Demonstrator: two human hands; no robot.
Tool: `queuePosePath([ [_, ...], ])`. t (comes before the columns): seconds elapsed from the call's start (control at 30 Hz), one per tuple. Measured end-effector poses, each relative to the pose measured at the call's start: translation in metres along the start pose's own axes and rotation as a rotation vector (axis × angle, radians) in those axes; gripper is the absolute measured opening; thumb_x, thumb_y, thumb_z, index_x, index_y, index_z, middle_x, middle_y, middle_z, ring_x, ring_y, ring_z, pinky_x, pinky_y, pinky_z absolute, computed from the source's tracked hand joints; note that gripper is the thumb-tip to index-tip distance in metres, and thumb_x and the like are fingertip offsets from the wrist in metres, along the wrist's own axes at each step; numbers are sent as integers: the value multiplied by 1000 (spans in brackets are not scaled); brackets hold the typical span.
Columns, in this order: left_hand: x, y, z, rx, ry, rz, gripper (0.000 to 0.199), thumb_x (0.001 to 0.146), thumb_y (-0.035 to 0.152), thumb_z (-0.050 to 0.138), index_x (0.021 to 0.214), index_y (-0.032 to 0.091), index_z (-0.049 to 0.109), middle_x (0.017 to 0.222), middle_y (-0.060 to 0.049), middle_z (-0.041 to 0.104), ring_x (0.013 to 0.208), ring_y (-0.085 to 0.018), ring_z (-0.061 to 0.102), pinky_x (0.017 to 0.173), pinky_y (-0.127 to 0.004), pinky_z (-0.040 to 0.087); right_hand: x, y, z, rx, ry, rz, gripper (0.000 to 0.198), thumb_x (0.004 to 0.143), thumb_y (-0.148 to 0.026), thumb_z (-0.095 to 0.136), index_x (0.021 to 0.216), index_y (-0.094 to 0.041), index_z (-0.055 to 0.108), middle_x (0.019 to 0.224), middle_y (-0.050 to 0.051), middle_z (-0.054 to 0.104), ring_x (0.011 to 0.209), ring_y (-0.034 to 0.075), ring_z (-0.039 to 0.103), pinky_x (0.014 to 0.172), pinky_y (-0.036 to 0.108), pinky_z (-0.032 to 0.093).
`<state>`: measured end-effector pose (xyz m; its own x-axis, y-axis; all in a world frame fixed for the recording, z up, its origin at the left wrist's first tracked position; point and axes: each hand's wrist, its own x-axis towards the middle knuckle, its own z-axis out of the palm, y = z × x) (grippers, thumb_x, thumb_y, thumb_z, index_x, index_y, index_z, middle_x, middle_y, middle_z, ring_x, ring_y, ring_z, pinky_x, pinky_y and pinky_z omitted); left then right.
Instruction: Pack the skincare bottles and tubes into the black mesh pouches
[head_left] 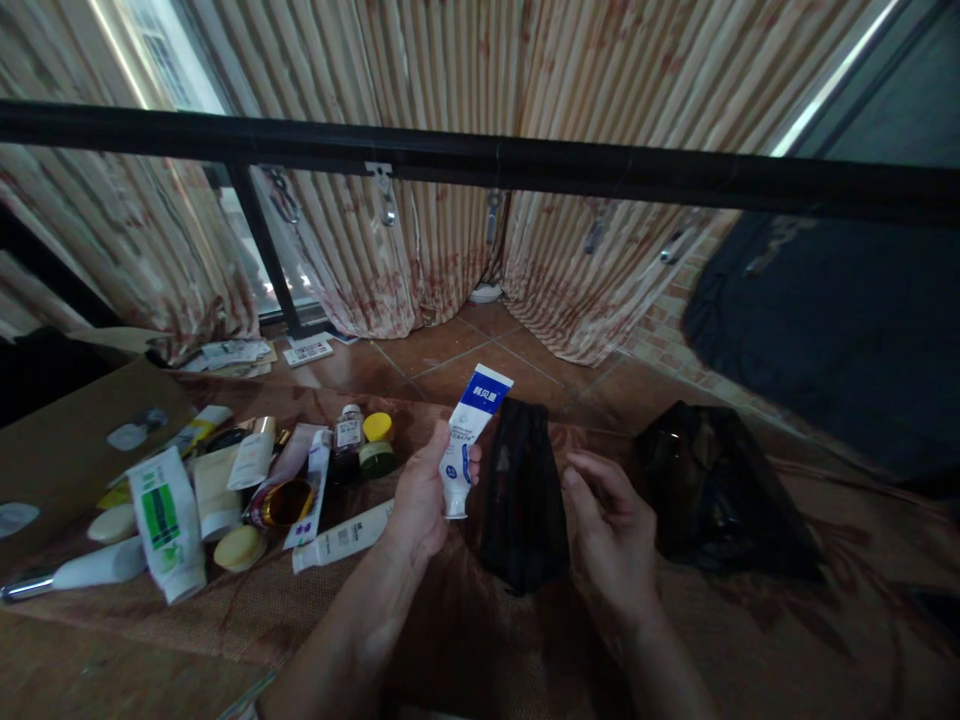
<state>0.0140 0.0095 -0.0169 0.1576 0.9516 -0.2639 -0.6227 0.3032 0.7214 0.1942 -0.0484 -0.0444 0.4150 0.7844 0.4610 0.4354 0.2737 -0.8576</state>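
My left hand (421,492) holds a white tube with a blue end (469,432) upright, cap down, above the brown patterned cloth (825,640). My right hand (609,525) hovers just to the right with its fingers apart and holds nothing. Between the two hands a small black mesh pouch (521,495) stands on the cloth. A second black pouch (712,495) lies to the right of my right hand.
Left of my hands lies a heap of toiletries: a white and green tube (166,520), a long white tube (341,537), small jars (377,444) and a gold-rimmed jar (287,503). A black rail (480,160) crosses in front of striped curtains (450,240). A dark bag (840,330) sits at the right.
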Motion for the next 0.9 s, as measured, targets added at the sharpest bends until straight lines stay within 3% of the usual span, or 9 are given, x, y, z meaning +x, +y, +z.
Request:
queuePosePath([
  [0.1,0,1,0,-16,-9,-8,30,84,40,66,89,10,67,68,-3,64,55,-9,57,53,-19,49,0,-1,0,9,-2,-3,16,88,-32,62,101,-26,69,104,3,67,100,20,62,90,36,48],
  [0.2,2,1,0,-40,50,31,22,76,28,74,91,12,69,69,0,67,53,-7,57,53,-18,49,0,-1,1,23,0,-9,14,88,-30,62,101,-27,69,104,2,66,99,18,62,88,33,48],
  [0.33,4,1,2,-24,120,65,42,61,13,81,101,15,70,86,-1,74,64,-9,65,60,-18,50,0,0,2,42,1,-20,13,88,-29,62,100,-27,69,102,1,66,97,17,62,85,31,49],
  [0.47,3,-1,1,14,55,25,42,52,10,85,91,14,70,77,0,73,59,-9,63,59,-19,48,0,1,2,46,-7,-9,14,89,-29,62,101,-28,69,101,1,67,94,16,63,83,30,49],
  [0.6,3,-5,-2,66,22,-22,34,51,13,85,81,12,70,72,-2,72,58,-12,63,60,-23,49,-1,1,2,46,-17,-1,15,89,-29,62,102,-28,69,103,2,67,95,17,63,83,31,49],
  [0.9,6,-11,-4,101,91,17,30,49,14,82,77,13,71,68,-3,72,56,-14,63,58,-26,49,0,-1,1,8,-61,-1,13,89,-29,61,99,-25,69,101,3,67,95,17,63,85,32,48],
])
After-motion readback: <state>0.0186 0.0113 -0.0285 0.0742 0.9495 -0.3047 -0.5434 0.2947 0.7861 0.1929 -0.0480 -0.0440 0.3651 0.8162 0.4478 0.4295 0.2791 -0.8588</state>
